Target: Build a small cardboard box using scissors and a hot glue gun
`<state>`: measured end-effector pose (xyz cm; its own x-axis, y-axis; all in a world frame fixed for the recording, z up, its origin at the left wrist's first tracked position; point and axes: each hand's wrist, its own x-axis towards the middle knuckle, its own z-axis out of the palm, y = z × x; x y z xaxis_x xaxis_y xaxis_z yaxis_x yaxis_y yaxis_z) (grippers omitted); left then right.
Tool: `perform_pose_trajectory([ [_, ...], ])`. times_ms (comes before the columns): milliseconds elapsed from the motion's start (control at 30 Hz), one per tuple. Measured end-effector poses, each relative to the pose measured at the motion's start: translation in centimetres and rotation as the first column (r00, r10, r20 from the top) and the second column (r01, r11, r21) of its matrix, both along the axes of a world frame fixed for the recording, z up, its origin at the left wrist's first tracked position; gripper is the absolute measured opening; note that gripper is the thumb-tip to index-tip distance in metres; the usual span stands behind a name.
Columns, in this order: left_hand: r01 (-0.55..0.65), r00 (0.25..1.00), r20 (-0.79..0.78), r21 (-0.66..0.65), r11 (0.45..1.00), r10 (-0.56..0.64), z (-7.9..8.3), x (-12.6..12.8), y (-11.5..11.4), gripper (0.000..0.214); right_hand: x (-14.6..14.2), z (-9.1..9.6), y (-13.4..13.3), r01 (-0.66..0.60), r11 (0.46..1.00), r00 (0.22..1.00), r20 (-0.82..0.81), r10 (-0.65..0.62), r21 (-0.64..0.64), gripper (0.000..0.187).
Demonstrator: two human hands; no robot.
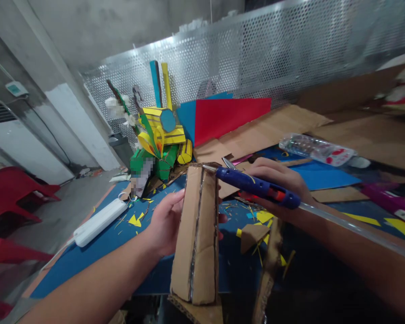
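My left hand [168,216] is wrapped from beneath around a long folded cardboard piece [185,243], its fingertips showing at the far side. Shiny glue runs down the seam between the cardboard's panels. My right hand [273,177] grips a blue hot glue gun [246,182], with a clear glue stick [351,225] trailing from its back end. The gun's nozzle is at the upper end of the cardboard piece, close to the seam. A pointed metal blade [228,164] shows just behind the gun; its handle is hidden. Below my right hand stands a narrow cardboard strip [268,270].
A white power strip [99,222] lies at the left of the blue table [67,270]. Yellow and green cardboard models [165,121] stand at the back beside a red sheet [232,114]. A clear plastic bottle [319,148] and paper scraps lie about. Red chairs [13,193] are left.
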<state>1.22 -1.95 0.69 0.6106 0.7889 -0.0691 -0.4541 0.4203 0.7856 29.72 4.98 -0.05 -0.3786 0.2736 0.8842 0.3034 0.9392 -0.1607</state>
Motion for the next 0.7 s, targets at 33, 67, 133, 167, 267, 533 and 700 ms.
perform_pose_trajectory([
  [33,0.007,1.0,0.004,0.0,1.0,-0.007,0.0,0.0,0.0,0.06,0.0,-0.1,0.1,0.002,1.0,1.0,0.007,-0.002,-0.005,0.019],
  [67,0.015,1.0,0.009,0.002,1.0,-0.015,0.1,0.0,-0.1,0.06,0.0,-0.2,0.2,0.002,1.0,1.0,0.016,-0.002,-0.009,0.02],
  [133,0.028,0.999,0.02,0.003,1.0,-0.028,0.1,0.0,-0.1,0.061,0.1,-0.5,0.4,0.001,1.0,0.999,0.044,-0.001,-0.013,0.022],
  [167,0.034,0.999,0.027,-0.002,0.999,-0.034,0.0,-0.1,0.0,0.061,0.1,-0.7,0.6,0.006,1.0,0.998,0.062,-0.005,-0.013,0.023],
  [267,0.058,0.997,0.054,-0.03,0.998,-0.056,-0.1,-0.4,0.5,0.066,0.4,-1.0,0.9,0.056,0.998,0.993,0.101,-0.056,-0.003,0.024],
  [533,0.169,0.98,0.126,-0.121,0.978,-0.153,-0.1,-1.7,2.1,0.082,0.8,-0.5,0.6,0.062,0.998,0.996,0.065,-0.064,0.025,0.029],
  [700,0.151,0.984,0.108,-0.103,0.983,-0.14,-0.1,-1.5,1.9,0.079,0.6,-0.9,0.9,0.061,0.998,0.994,0.094,-0.063,0.022,0.029],
])
